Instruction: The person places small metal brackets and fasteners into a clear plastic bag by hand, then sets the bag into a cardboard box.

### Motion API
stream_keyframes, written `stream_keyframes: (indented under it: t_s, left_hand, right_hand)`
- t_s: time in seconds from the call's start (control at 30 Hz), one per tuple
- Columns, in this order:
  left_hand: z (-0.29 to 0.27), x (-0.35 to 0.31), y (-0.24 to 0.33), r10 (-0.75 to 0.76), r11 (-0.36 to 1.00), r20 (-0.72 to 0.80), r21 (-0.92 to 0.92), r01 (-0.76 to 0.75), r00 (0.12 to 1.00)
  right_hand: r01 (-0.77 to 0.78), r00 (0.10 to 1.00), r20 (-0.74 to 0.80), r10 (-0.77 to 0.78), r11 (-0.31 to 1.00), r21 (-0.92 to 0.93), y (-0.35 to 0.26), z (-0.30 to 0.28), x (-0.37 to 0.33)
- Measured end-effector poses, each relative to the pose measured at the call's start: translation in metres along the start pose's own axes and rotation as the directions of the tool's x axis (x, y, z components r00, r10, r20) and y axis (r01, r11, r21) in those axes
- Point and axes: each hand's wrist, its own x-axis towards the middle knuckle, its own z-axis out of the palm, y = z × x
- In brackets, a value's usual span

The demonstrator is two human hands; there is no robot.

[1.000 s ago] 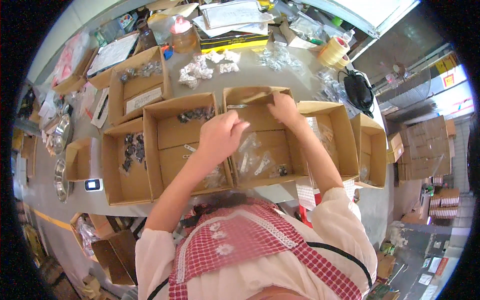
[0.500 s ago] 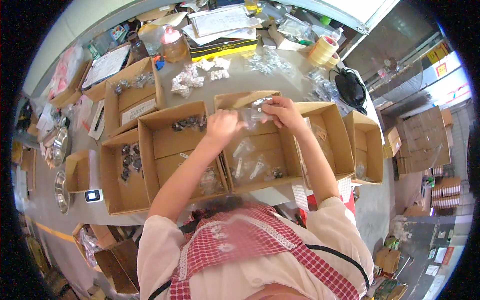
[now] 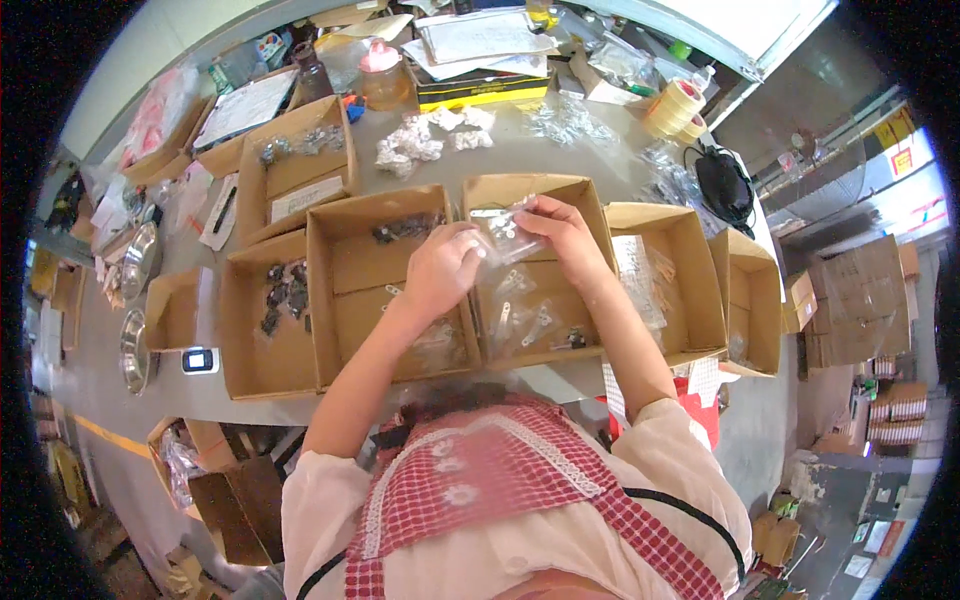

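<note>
A small clear plastic bag (image 3: 508, 246) with small metal parts inside is stretched between my hands, above an open cardboard box (image 3: 560, 312). My right hand (image 3: 560, 235) pinches the bag's right upper side between thumb and fingers. On the other side, my left hand (image 3: 440, 270) has its fingers closed at the bag's left edge; the exact grip is partly hidden. Below the hands, clear bags with flat light metal pieces (image 3: 505, 320) lie in that box. The box to its left (image 3: 345, 300) holds dark parts and more bagged pieces.
Farther left, a box (image 3: 245, 345) contains dark parts. Boxes with strip-like pieces (image 3: 660, 280) stand to the right. Behind are white bundles (image 3: 410, 145), loose clear bags (image 3: 570, 122), tape rolls (image 3: 672, 108) and a pink-lidded jar (image 3: 382, 80). A small screen device (image 3: 200, 361) lies near the front-left edge.
The view has shifted, so the boxes appear farther right. My left hand has turned and come nearer the right one, and the bag now shows more of its metal contents.
</note>
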Motion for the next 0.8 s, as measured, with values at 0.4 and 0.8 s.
stream_keyframes:
  t_s: [0.4,0.8]
  left_hand:
    - [0.004,-0.008,-0.039,-0.201,0.872,0.025,-0.451,0.190,0.979]
    - [-0.052,-0.040,-0.057,-0.455,0.843,0.153,-0.244,0.480,0.877]
  right_hand:
    - [0.883,0.314,0.687,-0.656,-0.064,-0.465,0.050,0.142,-0.008]
    - [0.486,0.874,0.205,-0.441,0.814,-0.319,0.033,0.131,0.020]
